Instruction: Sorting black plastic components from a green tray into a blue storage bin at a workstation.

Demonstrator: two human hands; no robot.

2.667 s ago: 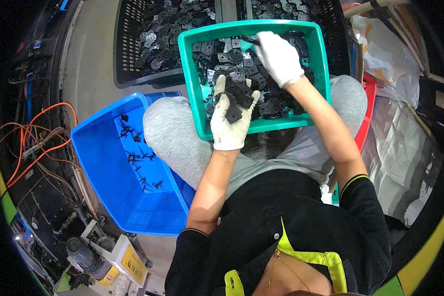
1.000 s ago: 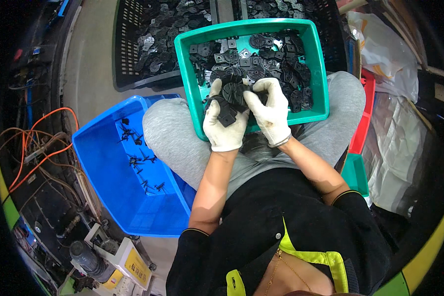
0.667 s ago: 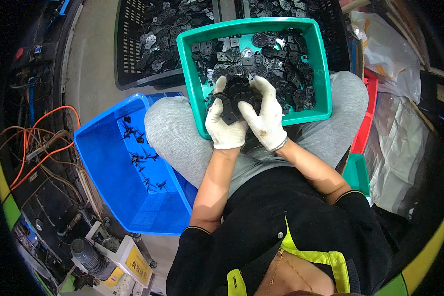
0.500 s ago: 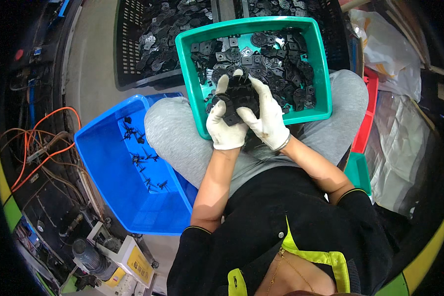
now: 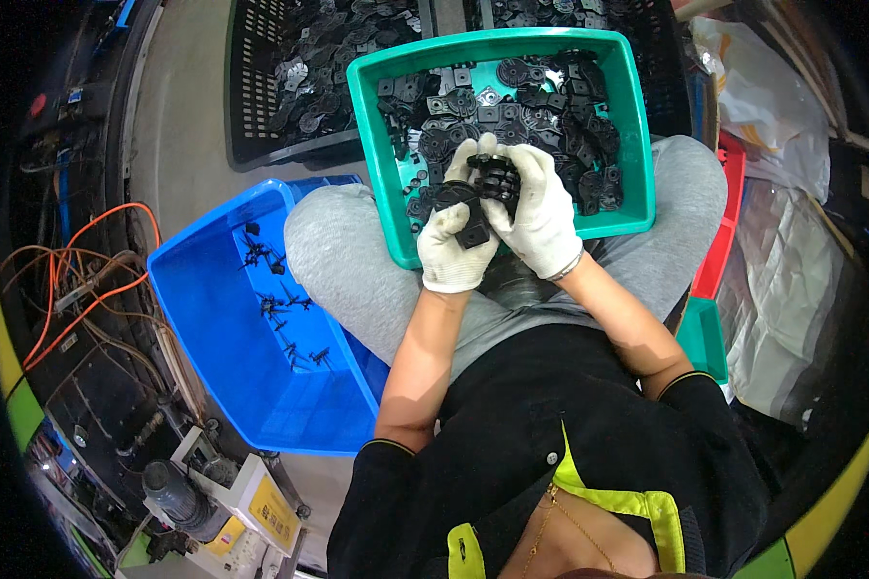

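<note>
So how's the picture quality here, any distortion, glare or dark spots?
Head view: strong fisheye, the blue bin and green tray edges bow toward the rim. Corners fall to black. The centre is bright and sharp on both gloved hands, left hand and right hand; the plastic bag shows glare.

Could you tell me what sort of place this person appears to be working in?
Probably a small factory or parts-sorting workshop: gloved hands, left hand and right hand, hold black parts over a green tray full of them, with a blue bin and black crates alongside.
</note>
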